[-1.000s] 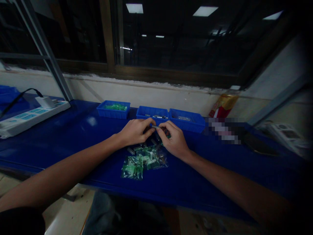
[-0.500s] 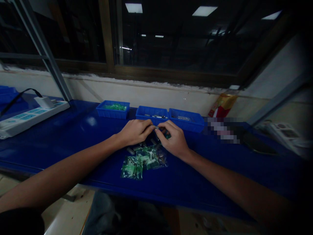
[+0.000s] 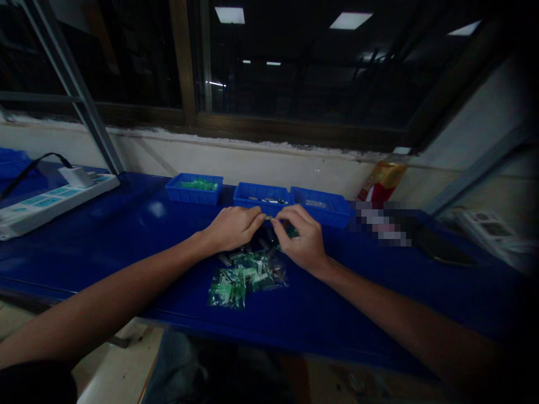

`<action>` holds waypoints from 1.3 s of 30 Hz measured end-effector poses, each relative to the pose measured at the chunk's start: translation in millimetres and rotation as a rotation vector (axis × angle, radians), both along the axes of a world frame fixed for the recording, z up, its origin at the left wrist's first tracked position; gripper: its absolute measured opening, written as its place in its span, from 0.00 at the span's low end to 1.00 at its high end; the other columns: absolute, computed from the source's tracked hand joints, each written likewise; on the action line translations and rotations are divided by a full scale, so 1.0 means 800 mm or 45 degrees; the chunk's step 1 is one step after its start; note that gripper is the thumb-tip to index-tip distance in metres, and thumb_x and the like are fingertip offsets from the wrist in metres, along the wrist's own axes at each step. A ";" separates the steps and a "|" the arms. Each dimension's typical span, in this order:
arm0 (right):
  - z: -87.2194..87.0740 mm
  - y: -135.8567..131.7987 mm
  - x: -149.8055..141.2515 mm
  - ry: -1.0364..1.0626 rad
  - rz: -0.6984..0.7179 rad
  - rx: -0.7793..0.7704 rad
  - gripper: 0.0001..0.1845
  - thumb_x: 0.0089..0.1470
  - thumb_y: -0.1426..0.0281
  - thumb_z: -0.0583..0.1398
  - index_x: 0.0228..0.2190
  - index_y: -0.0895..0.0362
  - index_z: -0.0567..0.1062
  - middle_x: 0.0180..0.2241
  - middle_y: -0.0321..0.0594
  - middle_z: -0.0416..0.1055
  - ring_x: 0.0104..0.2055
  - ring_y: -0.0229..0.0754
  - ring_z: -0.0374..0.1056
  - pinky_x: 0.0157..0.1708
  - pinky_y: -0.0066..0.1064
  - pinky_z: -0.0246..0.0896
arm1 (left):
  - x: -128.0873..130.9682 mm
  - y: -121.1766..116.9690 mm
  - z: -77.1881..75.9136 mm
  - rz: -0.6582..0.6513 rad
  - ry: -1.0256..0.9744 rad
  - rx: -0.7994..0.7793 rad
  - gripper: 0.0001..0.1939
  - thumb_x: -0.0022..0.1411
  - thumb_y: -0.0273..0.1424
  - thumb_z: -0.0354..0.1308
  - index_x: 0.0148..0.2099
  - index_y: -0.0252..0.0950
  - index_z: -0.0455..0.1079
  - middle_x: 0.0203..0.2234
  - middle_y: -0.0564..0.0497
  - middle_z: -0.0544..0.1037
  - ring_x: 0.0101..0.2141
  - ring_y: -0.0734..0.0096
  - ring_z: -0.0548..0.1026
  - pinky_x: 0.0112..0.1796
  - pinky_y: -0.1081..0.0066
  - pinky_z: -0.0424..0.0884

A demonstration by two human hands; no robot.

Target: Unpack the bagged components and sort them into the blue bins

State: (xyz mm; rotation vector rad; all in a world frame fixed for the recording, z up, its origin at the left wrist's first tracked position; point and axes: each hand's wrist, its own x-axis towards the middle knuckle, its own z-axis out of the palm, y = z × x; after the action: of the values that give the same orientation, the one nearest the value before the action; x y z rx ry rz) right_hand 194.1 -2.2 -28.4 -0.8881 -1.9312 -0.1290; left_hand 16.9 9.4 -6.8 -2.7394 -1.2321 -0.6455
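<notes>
Over the blue table, my left hand (image 3: 236,227) and my right hand (image 3: 301,235) meet fingertip to fingertip. Both are closed in a pinch on a small, narrow metal piece (image 3: 268,217), of which only a short stretch shows between the thumbs; its exact kind is too small to make out. Just below the hands lie loose grey metal cylinders (image 3: 225,260). Clear and green plastic packets (image 3: 227,289) with small parts inside are heaped nearer to me. Some green plastic shows behind my right fingers, partly covered.
Along the wall stand a blue bin (image 3: 194,189) with green packets, a second blue bin (image 3: 261,193) with metal parts, and a third blue bin (image 3: 320,206). A white power strip (image 3: 59,196) lies at left. At right are a dark phone-like slab (image 3: 446,249) and a white device (image 3: 492,227).
At first more of the grey metal piece showed between my fingertips; now only a short, lighter bit shows. My right hand has tilted slightly. The packets and bins stay put.
</notes>
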 end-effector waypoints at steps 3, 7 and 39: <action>0.001 0.002 0.001 -0.010 0.000 0.005 0.03 0.51 0.71 0.56 0.30 0.56 0.70 0.30 0.38 0.66 0.31 0.37 0.64 0.33 0.32 0.61 | 0.000 0.001 -0.001 0.020 0.006 -0.016 0.23 0.66 0.39 0.33 0.35 0.33 0.66 0.24 0.50 0.73 0.25 0.70 0.71 0.28 0.70 0.63; -0.001 0.004 0.002 -0.109 -0.018 -0.087 0.09 0.51 0.68 0.56 0.36 0.56 0.69 0.33 0.39 0.67 0.31 0.38 0.64 0.33 0.33 0.62 | 0.001 0.001 0.000 0.013 -0.003 -0.010 0.22 0.66 0.38 0.34 0.35 0.33 0.66 0.23 0.50 0.73 0.24 0.70 0.71 0.27 0.71 0.62; -0.001 0.002 0.003 -0.054 -0.049 -0.139 0.11 0.54 0.70 0.54 0.27 0.57 0.75 0.26 0.39 0.71 0.30 0.38 0.67 0.32 0.30 0.60 | 0.005 -0.005 -0.005 0.023 0.076 0.002 0.19 0.65 0.39 0.38 0.37 0.33 0.66 0.25 0.48 0.74 0.27 0.68 0.73 0.29 0.70 0.66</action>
State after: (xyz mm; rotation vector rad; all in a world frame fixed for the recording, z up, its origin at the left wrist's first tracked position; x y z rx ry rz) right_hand 196.7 -0.5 -29.2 -1.0023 -1.9763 -0.0655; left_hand 20.9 5.6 -10.5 -2.7216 -1.2413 -0.5591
